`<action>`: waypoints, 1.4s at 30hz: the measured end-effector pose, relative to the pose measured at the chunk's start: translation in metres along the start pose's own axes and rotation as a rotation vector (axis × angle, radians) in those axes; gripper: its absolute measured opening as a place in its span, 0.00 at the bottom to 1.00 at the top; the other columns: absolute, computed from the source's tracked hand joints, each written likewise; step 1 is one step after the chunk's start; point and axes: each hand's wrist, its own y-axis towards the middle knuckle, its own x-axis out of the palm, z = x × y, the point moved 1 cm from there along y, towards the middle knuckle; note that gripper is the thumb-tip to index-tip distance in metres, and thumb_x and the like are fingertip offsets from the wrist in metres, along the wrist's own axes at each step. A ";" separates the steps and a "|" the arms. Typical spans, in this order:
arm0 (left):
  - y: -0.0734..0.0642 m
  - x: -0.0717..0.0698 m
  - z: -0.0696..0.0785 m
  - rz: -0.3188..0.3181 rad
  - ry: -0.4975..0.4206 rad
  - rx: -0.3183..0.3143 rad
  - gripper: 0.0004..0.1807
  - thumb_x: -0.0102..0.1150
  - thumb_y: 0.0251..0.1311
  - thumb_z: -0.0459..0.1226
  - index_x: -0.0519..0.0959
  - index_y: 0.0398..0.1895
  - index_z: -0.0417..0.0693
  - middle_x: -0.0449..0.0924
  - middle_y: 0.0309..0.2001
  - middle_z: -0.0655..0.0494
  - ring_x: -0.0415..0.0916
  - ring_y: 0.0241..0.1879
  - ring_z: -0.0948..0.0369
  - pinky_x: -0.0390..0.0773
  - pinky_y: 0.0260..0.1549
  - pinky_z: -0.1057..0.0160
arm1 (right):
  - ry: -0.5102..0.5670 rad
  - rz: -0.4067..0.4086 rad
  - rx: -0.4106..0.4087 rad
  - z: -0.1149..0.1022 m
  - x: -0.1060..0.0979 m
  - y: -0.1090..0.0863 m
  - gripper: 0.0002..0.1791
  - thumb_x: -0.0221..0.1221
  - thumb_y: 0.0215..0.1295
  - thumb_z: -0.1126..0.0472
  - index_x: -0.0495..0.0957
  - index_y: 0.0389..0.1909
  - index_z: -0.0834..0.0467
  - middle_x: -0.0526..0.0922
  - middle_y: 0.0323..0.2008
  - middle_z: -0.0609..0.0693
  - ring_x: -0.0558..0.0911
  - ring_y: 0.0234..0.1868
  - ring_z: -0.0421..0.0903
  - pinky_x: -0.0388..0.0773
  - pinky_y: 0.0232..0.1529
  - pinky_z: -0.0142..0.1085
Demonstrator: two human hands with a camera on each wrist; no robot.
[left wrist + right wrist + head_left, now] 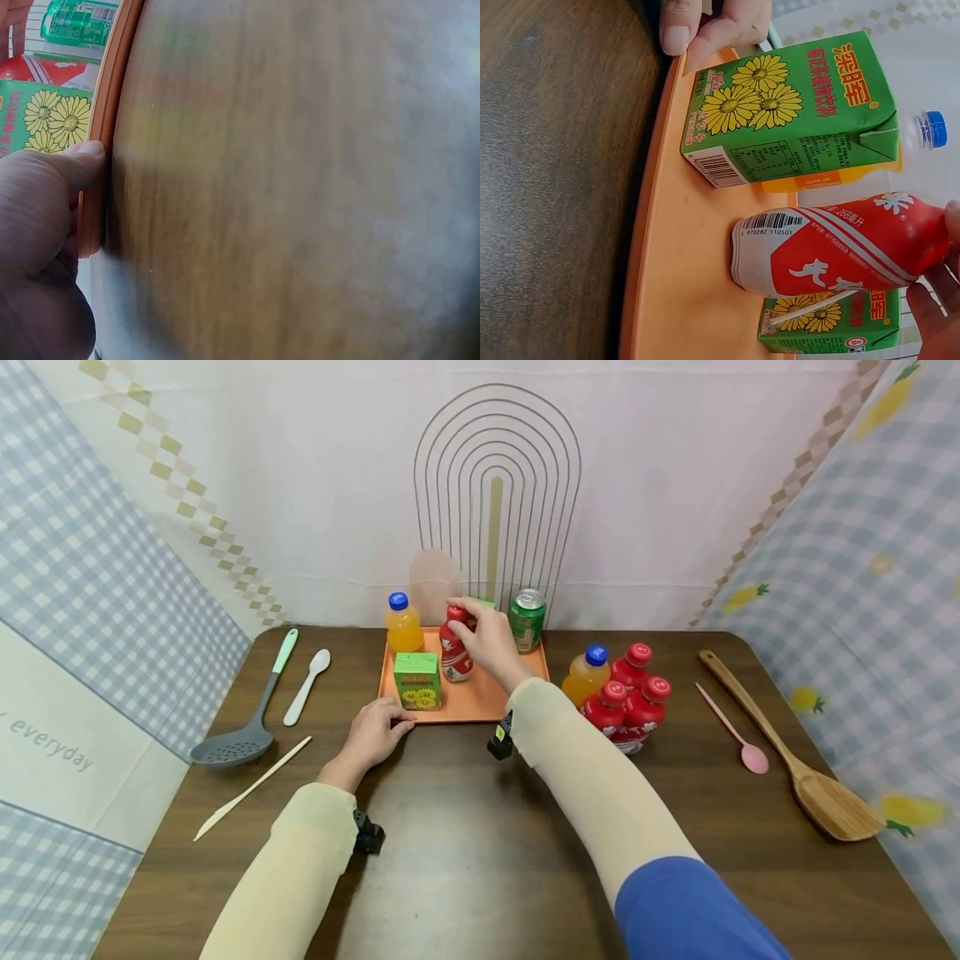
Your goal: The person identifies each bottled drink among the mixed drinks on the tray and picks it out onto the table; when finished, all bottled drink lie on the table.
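My right hand grips a red drink bottle by its cap and neck, over the middle of an orange tray. In the right wrist view the bottle leans slightly, its base close over the tray floor. At the tray's front left corner my left hand pinches the rim, thumb on top in the left wrist view. A green drink carton with yellow flowers stands front left, an orange juice bottle behind it. A green can occupies the back right corner. Another green carton is partly hidden behind the red bottle.
Right of the tray stand another juice bottle and several red bottles. A slotted turner, a white spoon and a pale knife lie left. A pink spoon and wooden turner lie right. Curtains enclose the table.
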 end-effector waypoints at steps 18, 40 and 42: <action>-0.003 -0.002 -0.009 -0.003 0.006 -0.022 0.04 0.66 0.59 0.37 0.87 0.32 0.48 0.74 0.29 0.58 0.72 0.32 0.58 0.71 0.35 0.57 | 0.024 0.054 0.025 -0.008 0.003 -0.023 0.21 0.58 0.68 0.56 0.74 0.62 0.45 0.79 0.55 0.50 0.80 0.49 0.43 0.77 0.47 0.38; 0.000 0.003 -0.003 -0.009 -0.005 -0.010 0.04 0.66 0.59 0.37 0.88 0.32 0.48 0.73 0.28 0.59 0.71 0.32 0.58 0.70 0.34 0.58 | -0.059 0.103 0.026 -0.010 -0.015 -0.035 0.22 0.61 0.66 0.59 0.77 0.61 0.47 0.81 0.54 0.51 0.80 0.50 0.46 0.77 0.49 0.40; 0.000 0.002 -0.001 -0.009 -0.008 -0.004 0.04 0.66 0.59 0.37 0.88 0.32 0.48 0.73 0.28 0.59 0.71 0.32 0.58 0.70 0.34 0.57 | -0.054 0.110 0.026 -0.011 -0.018 -0.037 0.22 0.61 0.66 0.59 0.77 0.61 0.47 0.81 0.54 0.51 0.80 0.51 0.45 0.77 0.49 0.39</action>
